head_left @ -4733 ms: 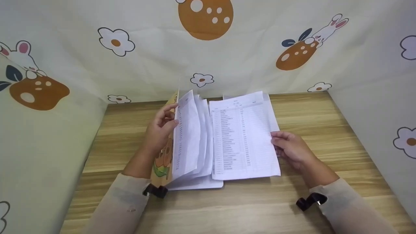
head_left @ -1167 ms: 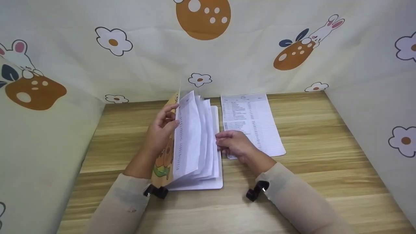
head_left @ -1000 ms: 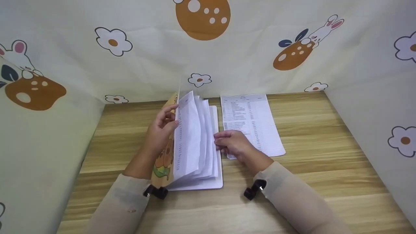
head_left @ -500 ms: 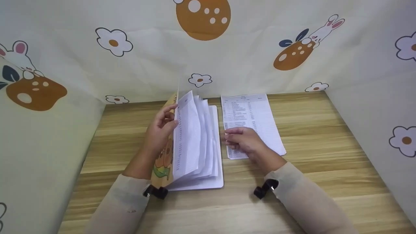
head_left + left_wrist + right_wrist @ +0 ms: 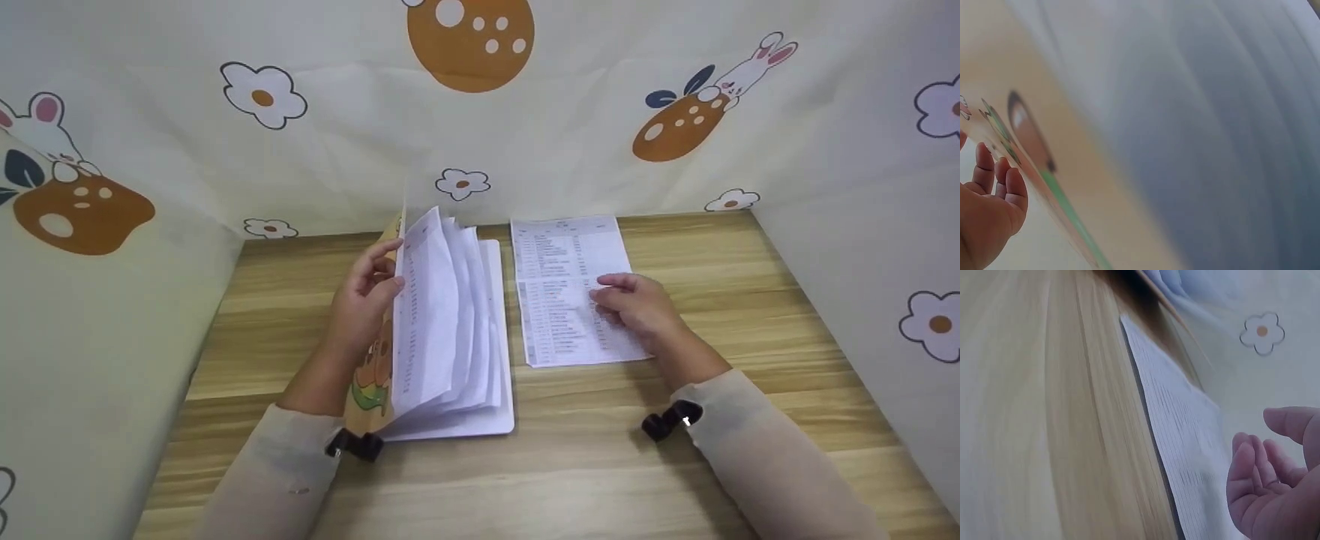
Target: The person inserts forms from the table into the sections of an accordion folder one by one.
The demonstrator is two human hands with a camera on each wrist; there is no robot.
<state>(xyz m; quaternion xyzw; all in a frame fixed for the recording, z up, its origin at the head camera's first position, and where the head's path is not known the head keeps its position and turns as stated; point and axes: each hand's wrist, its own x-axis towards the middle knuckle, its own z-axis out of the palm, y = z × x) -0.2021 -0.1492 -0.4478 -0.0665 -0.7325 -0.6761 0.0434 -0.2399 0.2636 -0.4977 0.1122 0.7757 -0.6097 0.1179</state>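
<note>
In the head view, a notebook of white printed pages stands partly open, its tan cover with cartoon drawings raised on the left. My left hand holds the cover's upright edge, thumb on the near side; in the left wrist view the left hand's fingers lie behind the cover. Several pages fan out above the white back part, flat on the table. Right of the notebook lie loose printed sheets. Above them hovers my right hand, fingers loosely bent, holding nothing visible.
The wood-grain table is bordered at the back and sides by a pale cloth with rabbits, flowers and orange shapes. Each wrist carries a black camera clip at the sleeve cuff.
Earliest, my right hand held a single sheet beside the notebook; later it was at the page edges. Now it has moved right over the loose sheets. My left hand has tilted the cover slightly left.
</note>
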